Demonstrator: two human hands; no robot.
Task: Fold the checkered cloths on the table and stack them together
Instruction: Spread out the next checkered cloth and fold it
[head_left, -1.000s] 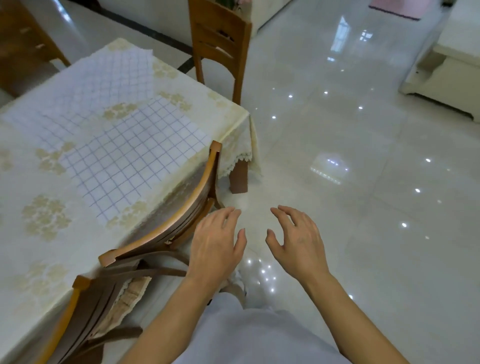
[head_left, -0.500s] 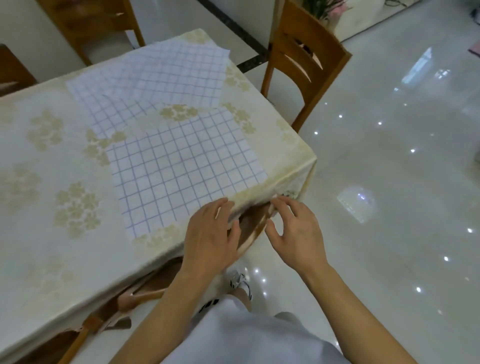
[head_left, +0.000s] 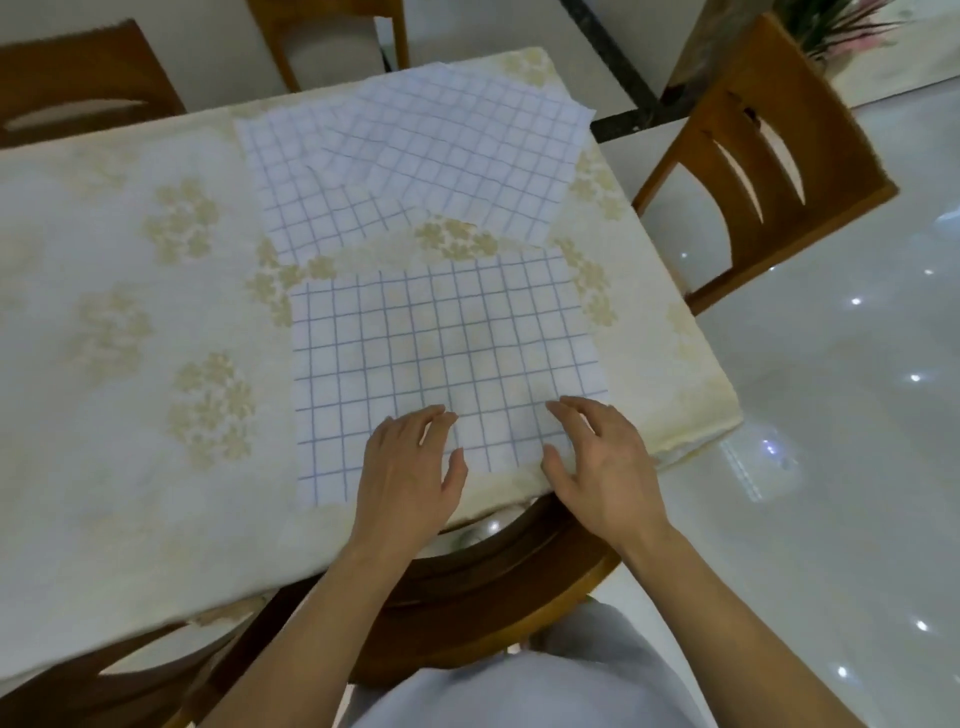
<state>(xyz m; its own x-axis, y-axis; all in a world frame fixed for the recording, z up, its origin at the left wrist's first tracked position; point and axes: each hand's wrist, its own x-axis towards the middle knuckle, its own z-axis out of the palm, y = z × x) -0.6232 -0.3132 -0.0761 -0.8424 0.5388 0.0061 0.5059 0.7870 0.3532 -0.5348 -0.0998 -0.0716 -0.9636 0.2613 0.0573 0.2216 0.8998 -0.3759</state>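
Glossy floor tiles and wooden chairs ring a table (head_left: 130, 467) under a cream flowered cover, and on it I count what look like 3 checkered cloths, none folded yet as far as I can tell. Nearest me, the near cloth (head_left: 441, 338) lies flat and fully spread close to the table's front edge. Beyond it, 2 more overlap at the far end: the far right cloth (head_left: 467, 150) sits partly on top of the far left cloth (head_left: 291, 197), both open and a little rumpled. My left hand (head_left: 405, 478) is over the near cloth's front edge with fingers relaxed and spread, gripping nothing; my right hand (head_left: 602, 467) is just beside its front right corner, fingers loosely curved, also empty. Whether the fingertips touch the fabric I cannot tell. So I judge the job barely begun: 0 folds made, no stack, all 3 cloths left to do.
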